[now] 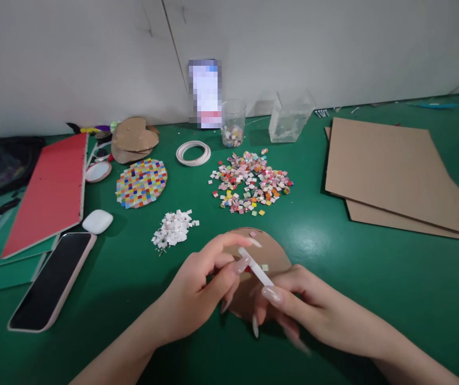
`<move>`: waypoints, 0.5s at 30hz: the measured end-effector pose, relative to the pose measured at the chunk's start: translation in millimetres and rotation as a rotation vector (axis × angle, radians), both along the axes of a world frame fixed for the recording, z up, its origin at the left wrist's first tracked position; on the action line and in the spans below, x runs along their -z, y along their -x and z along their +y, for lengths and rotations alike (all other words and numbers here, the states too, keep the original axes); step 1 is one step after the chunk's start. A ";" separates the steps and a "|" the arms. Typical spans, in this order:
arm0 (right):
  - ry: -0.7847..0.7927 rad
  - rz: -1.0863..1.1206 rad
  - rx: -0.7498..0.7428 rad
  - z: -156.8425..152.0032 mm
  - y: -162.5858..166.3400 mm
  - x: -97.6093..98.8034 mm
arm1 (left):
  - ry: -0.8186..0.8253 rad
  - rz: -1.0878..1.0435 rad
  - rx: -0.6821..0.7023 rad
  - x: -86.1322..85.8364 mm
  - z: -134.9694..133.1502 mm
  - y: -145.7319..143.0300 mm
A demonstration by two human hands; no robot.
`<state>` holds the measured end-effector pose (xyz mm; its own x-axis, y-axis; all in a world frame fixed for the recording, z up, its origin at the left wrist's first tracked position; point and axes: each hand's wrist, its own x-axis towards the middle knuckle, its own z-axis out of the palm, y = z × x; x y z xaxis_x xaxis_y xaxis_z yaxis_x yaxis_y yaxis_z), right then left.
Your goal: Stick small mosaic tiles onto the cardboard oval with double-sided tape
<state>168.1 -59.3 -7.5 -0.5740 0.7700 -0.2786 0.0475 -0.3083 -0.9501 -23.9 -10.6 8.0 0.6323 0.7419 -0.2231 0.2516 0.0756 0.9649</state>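
A short strip of white tape point(260, 271) stretches slantwise between my two hands. The thumb and fingers of my left hand point(209, 275) are closed at its upper end, the index finger reaching past it. My right hand point(305, 299) pinches the lower end between thumb and forefinger; its other fingers are blurred. Beneath both hands is a round cardboard disc point(280, 250), partly covered by them. On the disc I see a pink tile point(252, 234), a pale green tile point(265, 267) and something red by the left thumb.
Beyond the disc lies a loose pile of coloured tiles point(249, 182). White paper scraps point(174, 229), a tape roll point(193, 153) and a tiled mosaic disc point(141, 183) are left of it. A phone point(53, 280) lies at left, cardboard sheets point(377, 166) at right, a clear cup point(233, 123) behind.
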 end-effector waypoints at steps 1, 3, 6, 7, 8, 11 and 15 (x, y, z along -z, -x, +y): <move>-0.013 -0.002 0.025 -0.6 -0.3 0.8 | 0.034 -0.009 -0.038 0.5 0.0 -1.4; -0.023 0.012 0.074 -1.8 -1.2 -0.6 | 0.089 -0.008 -0.130 2.5 1.7 -3.7; 0.032 0.021 0.084 -2.5 -2.2 -5.1 | 0.087 0.010 -0.262 5.7 6.8 -3.8; 0.048 0.015 0.072 -2.2 -2.0 -5.8 | 0.068 0.008 -0.294 6.2 8.3 -2.9; 0.053 0.007 0.057 -1.8 -1.5 -5.7 | 0.046 0.007 -0.315 6.3 9.4 -1.7; 0.043 -0.022 0.013 0.5 0.8 -2.4 | -0.003 0.039 -0.299 5.4 9.1 1.1; 0.012 -0.022 0.003 2.7 2.2 2.6 | -0.025 0.092 -0.103 6.0 2.9 0.2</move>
<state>166.0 -56.6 -10.1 -0.5655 0.7681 -0.3002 0.0672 -0.3199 -0.9451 -24.2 -7.8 2.0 0.5300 0.8081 -0.2572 0.3315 0.0817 0.9399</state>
